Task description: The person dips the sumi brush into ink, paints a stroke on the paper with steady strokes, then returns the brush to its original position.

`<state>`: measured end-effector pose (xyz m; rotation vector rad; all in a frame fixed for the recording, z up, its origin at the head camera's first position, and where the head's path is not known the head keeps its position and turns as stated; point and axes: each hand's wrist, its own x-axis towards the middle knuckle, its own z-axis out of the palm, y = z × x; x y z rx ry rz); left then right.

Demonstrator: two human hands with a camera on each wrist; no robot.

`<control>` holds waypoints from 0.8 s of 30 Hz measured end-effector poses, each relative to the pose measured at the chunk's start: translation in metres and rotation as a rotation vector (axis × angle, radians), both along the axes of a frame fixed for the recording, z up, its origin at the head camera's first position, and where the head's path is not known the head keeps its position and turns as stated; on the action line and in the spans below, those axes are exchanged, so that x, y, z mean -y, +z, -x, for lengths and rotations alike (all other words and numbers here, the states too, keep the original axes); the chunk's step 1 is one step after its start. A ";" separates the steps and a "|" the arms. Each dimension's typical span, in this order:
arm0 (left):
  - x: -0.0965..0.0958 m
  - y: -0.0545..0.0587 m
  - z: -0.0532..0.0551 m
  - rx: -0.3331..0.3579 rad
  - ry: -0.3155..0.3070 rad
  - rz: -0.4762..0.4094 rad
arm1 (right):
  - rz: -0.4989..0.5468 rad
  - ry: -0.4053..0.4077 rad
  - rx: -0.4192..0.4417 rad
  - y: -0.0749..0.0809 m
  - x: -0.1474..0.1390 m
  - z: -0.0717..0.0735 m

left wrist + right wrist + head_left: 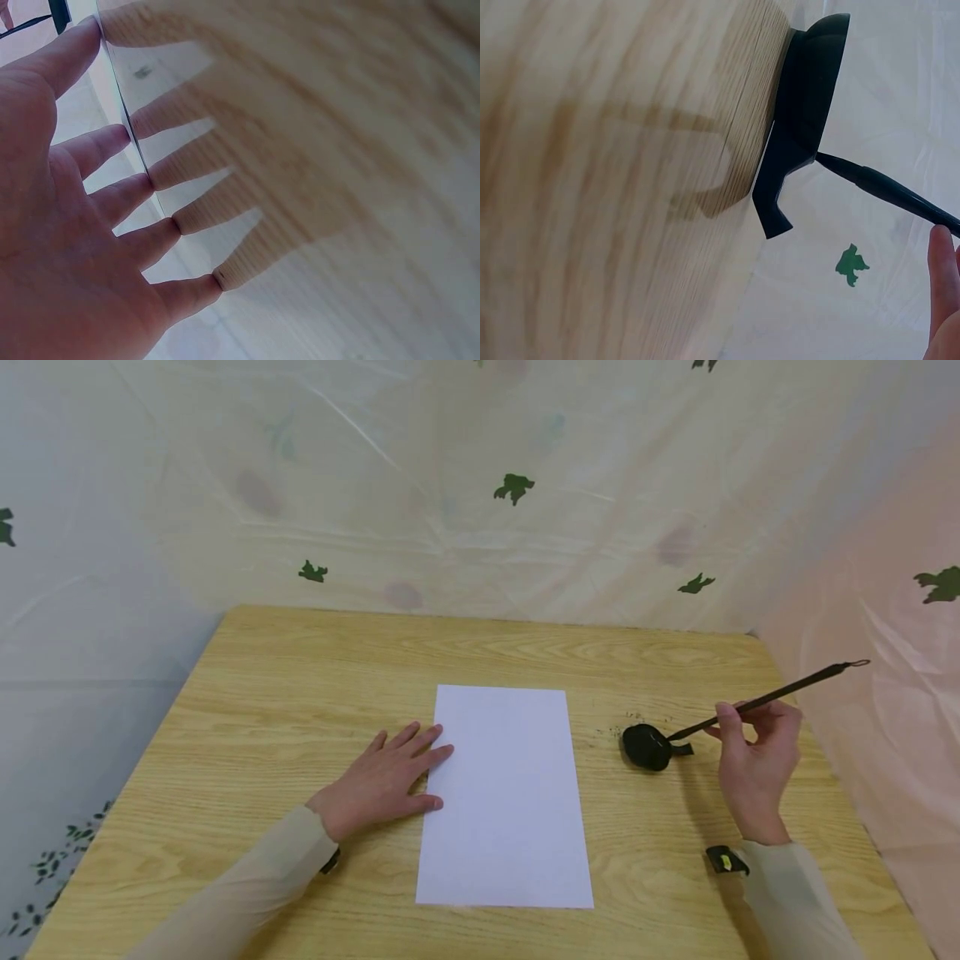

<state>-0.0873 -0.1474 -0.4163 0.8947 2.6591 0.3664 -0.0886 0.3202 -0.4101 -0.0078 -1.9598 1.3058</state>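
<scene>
A: Report item condition and location.
B: Paper [510, 810]: plain white, rectangular, flat on the wooden surface [300, 652]. Left grip [378, 785]: relaxed, fingers spread across the paper's left edge. Right grip [757, 764]: pinching a slim, dark, loop-ended brush [798, 687], tip at the rim of a glossy black dish [647, 748] right of the paper.
A: Visibility limits?
B: Dish interior indistinct; brush-tip contact cannot be told; right grip cut off in its wrist view

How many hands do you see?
2: the left hand rests across the white paper's left edge; the right hand holds a brush at the black dish.
</scene>
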 end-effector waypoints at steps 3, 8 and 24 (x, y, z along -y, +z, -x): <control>0.000 -0.001 0.000 -0.004 0.000 -0.003 | 0.000 0.002 -0.003 -0.001 0.000 0.000; -0.001 -0.002 -0.001 -0.016 -0.002 -0.011 | -0.001 0.003 -0.014 -0.003 -0.001 -0.001; -0.001 -0.005 -0.002 -0.024 -0.001 -0.007 | 0.043 0.033 -0.073 0.002 -0.002 -0.004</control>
